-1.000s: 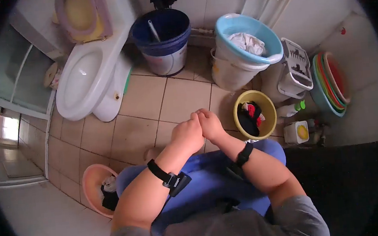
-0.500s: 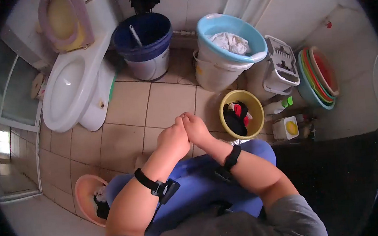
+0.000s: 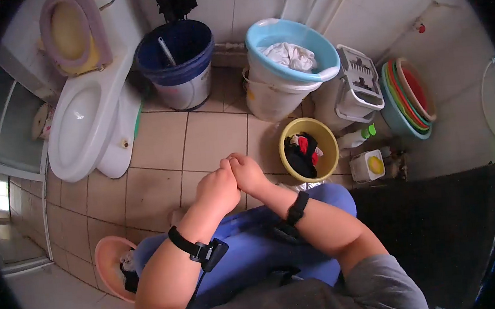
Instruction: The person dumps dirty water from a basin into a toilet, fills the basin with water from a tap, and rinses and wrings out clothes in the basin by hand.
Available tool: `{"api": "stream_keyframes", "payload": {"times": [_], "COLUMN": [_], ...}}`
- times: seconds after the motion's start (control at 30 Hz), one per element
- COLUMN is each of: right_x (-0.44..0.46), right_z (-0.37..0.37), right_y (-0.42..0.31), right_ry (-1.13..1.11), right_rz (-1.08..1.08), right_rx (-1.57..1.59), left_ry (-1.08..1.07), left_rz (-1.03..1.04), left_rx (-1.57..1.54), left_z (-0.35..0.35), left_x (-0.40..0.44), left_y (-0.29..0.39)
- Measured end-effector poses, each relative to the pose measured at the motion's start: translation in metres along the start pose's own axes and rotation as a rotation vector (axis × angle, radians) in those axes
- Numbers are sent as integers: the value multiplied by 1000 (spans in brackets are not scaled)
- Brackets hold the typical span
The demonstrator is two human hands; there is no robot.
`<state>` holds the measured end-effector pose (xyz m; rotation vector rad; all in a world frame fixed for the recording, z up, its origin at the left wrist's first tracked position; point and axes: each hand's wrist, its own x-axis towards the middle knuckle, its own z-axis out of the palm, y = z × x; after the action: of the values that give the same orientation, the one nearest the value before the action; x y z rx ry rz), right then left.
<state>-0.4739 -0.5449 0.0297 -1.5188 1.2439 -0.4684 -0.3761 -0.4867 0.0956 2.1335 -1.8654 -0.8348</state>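
Observation:
In the head view, my left hand (image 3: pixel 218 190) and my right hand (image 3: pixel 248 173) meet above the tiled floor, in front of my knees. Both have curled fingers, and their knuckles touch. What lies inside them, if anything, is hidden. A black strap circles each forearm. Closest to my right hand is a yellow basin (image 3: pixel 330 151) with black, red and white cloths in it. Down at the left, beside my leg, a pink basin (image 3: pixel 107 259) holds dark and pale cloths.
A toilet (image 3: pixel 77 127) stands at left, next to a dark-blue-lined bucket (image 3: pixel 187 89). A light blue basin (image 3: pixel 256 37) with white cloth rests on a white bucket (image 3: pixel 272 101). Farther right are a mop bucket (image 3: pixel 361 84), a green-capped bottle (image 3: pixel 354 138) and stacked basins (image 3: pixel 398 110).
The view has swung slightly to the right, so the surroundings sit farther left. My hands stay together with their fingers curled.

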Motion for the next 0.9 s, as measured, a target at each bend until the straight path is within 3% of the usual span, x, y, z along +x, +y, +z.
{"api": "stream_keyframes", "payload": {"times": [0.2, 0.33, 0.37, 0.4, 0.43, 0.47, 0.5, 0.57, 0.67, 0.7, 0.77, 0.9], "right_x": [-5, 7, 8, 2, 20, 6, -1, 13, 21, 19, 15, 17], "right_z": [-7, -3, -7, -10, -9, -7, -9, -7, -14, -12, -15, -16], "right_y": [-15, 12, 20, 6, 39, 15, -5, 24, 41, 37, 29, 39], "right_ry": [-29, -24, -24, -49, -57, -47, -3, 20, -30, -39, -69, -74], "right_rz": [23, 0, -182, -177, -326, -236, -114, -49, -355, -361, -154, -205], "right_rx": [-57, -197, -207, -140, -190, 52, -52, 76, -185, -180, 17, -73], "left_ry": [6, 58, 132, 130, 149, 101, 136, 184, 208, 217, 217, 209], "left_rz": [24, 60, 115, 172, 188, 40, 38, 59, 76, 113, 135, 170], "left_rx": [-12, -15, -26, -34, -71, -53, -69, -57, -22, -17, 32, 118], "left_z": [2, 22, 39, 32, 36, 26, 23, 24, 27, 26, 27, 33], "left_x": [1, 9, 15, 11, 13, 11, 8, 5, 2, 2, 2, 4], "left_y": [-5, -14, -25, -24, -25, -15, -12, -10, -10, -10, -12, -11]}}
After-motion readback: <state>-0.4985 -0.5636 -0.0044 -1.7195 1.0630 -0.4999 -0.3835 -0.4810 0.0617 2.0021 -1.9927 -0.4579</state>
